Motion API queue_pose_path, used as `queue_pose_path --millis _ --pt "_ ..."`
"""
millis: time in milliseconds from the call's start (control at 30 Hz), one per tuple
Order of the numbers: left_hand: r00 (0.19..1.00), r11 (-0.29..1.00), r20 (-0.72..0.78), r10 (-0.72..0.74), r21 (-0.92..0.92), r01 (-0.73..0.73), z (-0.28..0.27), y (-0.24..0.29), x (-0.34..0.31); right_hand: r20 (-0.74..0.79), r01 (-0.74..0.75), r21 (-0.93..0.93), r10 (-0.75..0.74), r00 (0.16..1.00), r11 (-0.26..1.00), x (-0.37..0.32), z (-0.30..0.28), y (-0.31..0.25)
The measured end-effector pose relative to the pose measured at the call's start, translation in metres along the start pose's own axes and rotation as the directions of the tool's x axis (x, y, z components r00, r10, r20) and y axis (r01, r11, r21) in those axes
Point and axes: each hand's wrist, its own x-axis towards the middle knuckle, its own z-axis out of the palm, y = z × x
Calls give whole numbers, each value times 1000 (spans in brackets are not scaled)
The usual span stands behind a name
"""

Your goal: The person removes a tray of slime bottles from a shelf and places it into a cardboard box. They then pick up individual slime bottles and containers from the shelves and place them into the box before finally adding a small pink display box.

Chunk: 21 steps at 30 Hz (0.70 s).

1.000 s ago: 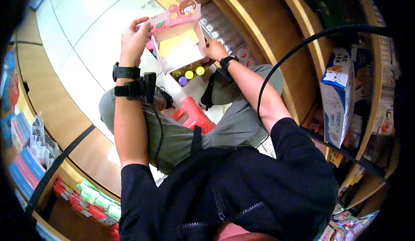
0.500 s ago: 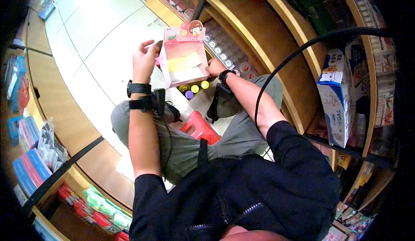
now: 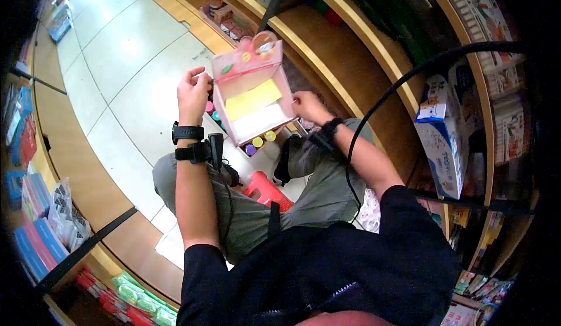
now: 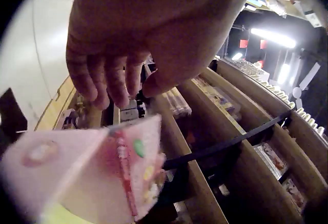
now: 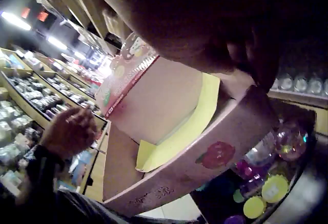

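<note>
A: What is being held, and where?

B: A pink cardboard display box (image 3: 251, 92) is held up in the air in front of the wooden shelf (image 3: 356, 51), above the knees. Its open side is turned toward the head camera. A printed header with a cartoon figure is seen at its top. A yellow sheet (image 3: 252, 99) is laid flat against the inner back wall.

A: How is the right hand placed?

B: The right hand (image 3: 308, 107) is closed round the box's right wall, near the lower corner. In the right wrist view the thumb is seen hooked over the rim.

A: And the left hand?

B: The left hand (image 3: 194, 90) is seen just beside the box's left wall, near the header. Its fingers (image 4: 110, 80) are curled inward, and nothing is seen between them. Whether the box is touched by them cannot be told.

A: What is found around the box?

B: Just below its lower edge, small bottles (image 3: 258, 143) with yellow and purple caps are packed close together. A red plastic stool (image 3: 266, 188) is seen between the legs, on the pale tiled floor (image 3: 111, 69). Well to the right, a blue and white carton (image 3: 447, 145) is stood on a shelf. A black cable (image 3: 409, 71) is arced across in front of it.
</note>
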Motion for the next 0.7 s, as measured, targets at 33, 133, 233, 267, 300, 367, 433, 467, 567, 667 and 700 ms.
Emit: queue_pose_path --millis 33,133,233,267,300,367,433,467,567,667,700 --pt "1000 1000 -14 9 6 -9 1 4 -2 -89 63 -52 -68 994 997 -9 -15 1" --pt "1000 1000 -15 9 -13 -10 4 4 -5 -217 9 39 0 976 999 -33 -59 12" --pt "1000 999 4 7 -33 -7 7 4 -7 -336 -87 -38 69 939 995 -71 -99 -2" --pt "1000 999 7 4 -52 -3 7 6 -9 -355 -94 -29 78 932 995 -77 -101 3" --pt "1000 997 10 1 -72 0 10 7 -10 -362 -139 -84 99 927 987 -81 -104 8" --pt "999 997 32 1 -78 2 13 4 -12 -377 -184 -127 124 918 975 -92 -108 16" --pt "999 997 47 6 -71 -3 15 3 -14 -369 -241 -115 184 911 964 -105 -113 14" --pt "999 999 45 6 -37 -4 16 2 -14 -371 -232 -67 191 909 970 -109 -115 15" --pt "999 1000 47 12 -4 -12 16 -4 -14 -388 -191 18 183 904 982 -106 -116 63" --pt "999 1000 53 3 11 -3 17 -6 -15 -331 -288 186 336 882 939 -109 -130 74" --pt "999 1000 51 -1 10 1 18 -7 -15 -307 -294 265 369 877 918 -110 -133 76"
